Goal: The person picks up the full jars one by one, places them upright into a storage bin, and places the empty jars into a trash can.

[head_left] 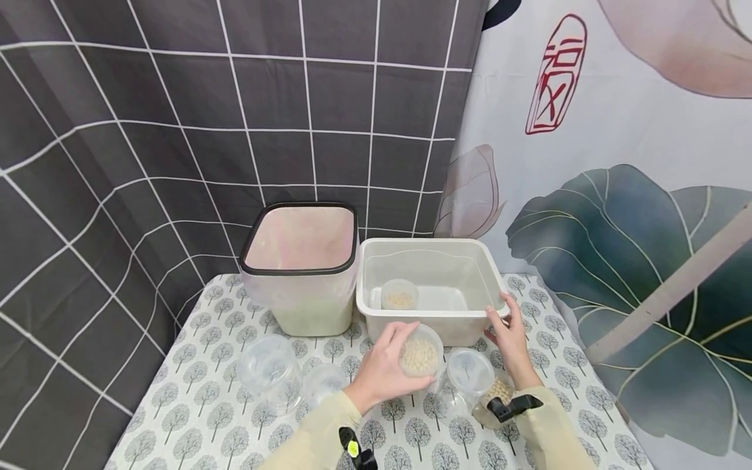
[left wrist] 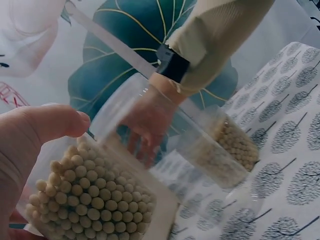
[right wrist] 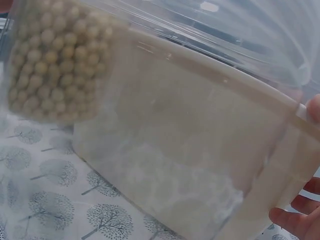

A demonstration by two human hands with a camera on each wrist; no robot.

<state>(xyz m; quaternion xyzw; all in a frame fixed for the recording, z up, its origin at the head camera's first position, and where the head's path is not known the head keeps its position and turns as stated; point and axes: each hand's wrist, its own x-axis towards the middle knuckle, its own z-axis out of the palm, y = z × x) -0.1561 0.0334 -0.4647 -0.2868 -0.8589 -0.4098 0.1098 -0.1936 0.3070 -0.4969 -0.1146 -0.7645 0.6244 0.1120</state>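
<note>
**Bean tub in left hand, just before the white bin's near wall**

Nearest, on the tree-print cloth (head_left: pixel 200 418): two clear containers, a larger (head_left: pixel 271 372) and a smaller (head_left: pixel 326 382), to the left; both look empty, though glare makes this uncertain. To the right, a clear jar (head_left: pixel 470 372) stands beside a bean jar (head_left: pixel 499 391) holding round pale beans.

Just beyond, the left hand (head_left: pixel 382 365) grips the bean tub (head_left: pixel 421 356), a clear container of similar pale beans, fingers and thumb around its side. Whether it has a lid: cannot tell. The right hand (head_left: pixel 512 336) holds the white bin (head_left: pixel 446 315) at its near right corner, apparently bracing it.

Inside the bin, toward its left side, sits a small tub (head_left: pixel 399 295) with pale contents.

Judgement: step in hand looks like bringing the bean tub to the bin. Lifting it over the rim would call for a level carry and a steady right hand.

Farther left, a black-rimmed bucket (head_left: pixel 305 300); behind, a dark grid curtain (head_left: pixel 341 98).
</note>
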